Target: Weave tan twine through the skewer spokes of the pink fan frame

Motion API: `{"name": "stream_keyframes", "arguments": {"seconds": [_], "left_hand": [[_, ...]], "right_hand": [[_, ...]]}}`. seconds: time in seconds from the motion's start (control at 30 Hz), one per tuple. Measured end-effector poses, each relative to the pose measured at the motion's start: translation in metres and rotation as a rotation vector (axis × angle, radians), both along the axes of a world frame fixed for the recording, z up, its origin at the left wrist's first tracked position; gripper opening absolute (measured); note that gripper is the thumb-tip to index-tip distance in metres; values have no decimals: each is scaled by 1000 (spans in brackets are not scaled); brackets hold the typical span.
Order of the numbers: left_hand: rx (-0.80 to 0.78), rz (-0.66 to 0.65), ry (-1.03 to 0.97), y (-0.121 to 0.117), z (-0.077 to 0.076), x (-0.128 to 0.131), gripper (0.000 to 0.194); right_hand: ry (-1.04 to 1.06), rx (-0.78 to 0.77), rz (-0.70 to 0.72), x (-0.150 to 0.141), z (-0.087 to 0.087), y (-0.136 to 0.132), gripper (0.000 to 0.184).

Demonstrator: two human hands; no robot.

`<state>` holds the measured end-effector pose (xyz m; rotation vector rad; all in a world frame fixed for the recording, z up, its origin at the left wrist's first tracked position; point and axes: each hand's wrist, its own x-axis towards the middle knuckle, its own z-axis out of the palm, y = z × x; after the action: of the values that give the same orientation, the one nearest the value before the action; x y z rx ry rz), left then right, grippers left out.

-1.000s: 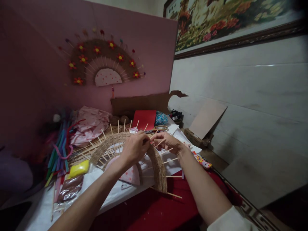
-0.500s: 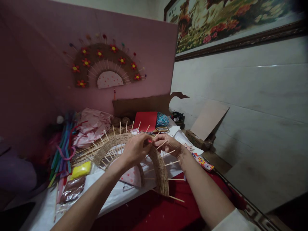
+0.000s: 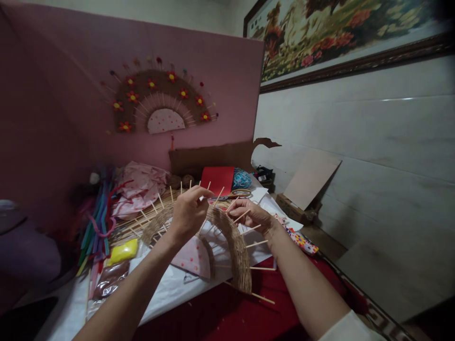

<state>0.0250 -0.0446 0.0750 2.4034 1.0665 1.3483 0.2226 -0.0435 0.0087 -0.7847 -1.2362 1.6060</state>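
A half-round arch wrapped in brown twine (image 3: 239, 255) lies on the table, with thin wooden sticks radiating out past its outer edge. Inside its curve sits a smaller half-circle covered in pink dotted fabric (image 3: 194, 255). My right hand (image 3: 250, 214) pinches one of the wooden sticks (image 3: 233, 204) at the arch's upper right; a bit of red shows beside the fingertips. Over the top of the arch hovers my left hand (image 3: 192, 208), its forefinger stretched out to the right and apart from the other bent fingers, with nothing visible in it.
Scissors (image 3: 240, 193), a red sheet (image 3: 217, 181) and blue yarn (image 3: 241, 178) lie behind the arch. Leftward are crumpled pink fabric (image 3: 142, 187), pipe cleaners (image 3: 95, 232) and a yellow packet (image 3: 122, 252). A finished-looking flowered arch (image 3: 140, 83) hangs on the pink board.
My left hand has moved left and slightly up, away from my right hand, and its fingers have loosened. My right hand stays at the stick. The view has shifted slightly.
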Motion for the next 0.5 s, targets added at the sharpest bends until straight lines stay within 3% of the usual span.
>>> {"name": "stream_keyframes", "arguments": {"seconds": [0.23, 0.5], "left_hand": [[3, -34, 59, 1, -4, 4, 20], [-24, -110, 257, -4, -16, 15, 16]], "right_hand": [[-10, 7, 3, 0, 0, -1, 11], [13, -2, 14, 2, -1, 0, 13]]}}
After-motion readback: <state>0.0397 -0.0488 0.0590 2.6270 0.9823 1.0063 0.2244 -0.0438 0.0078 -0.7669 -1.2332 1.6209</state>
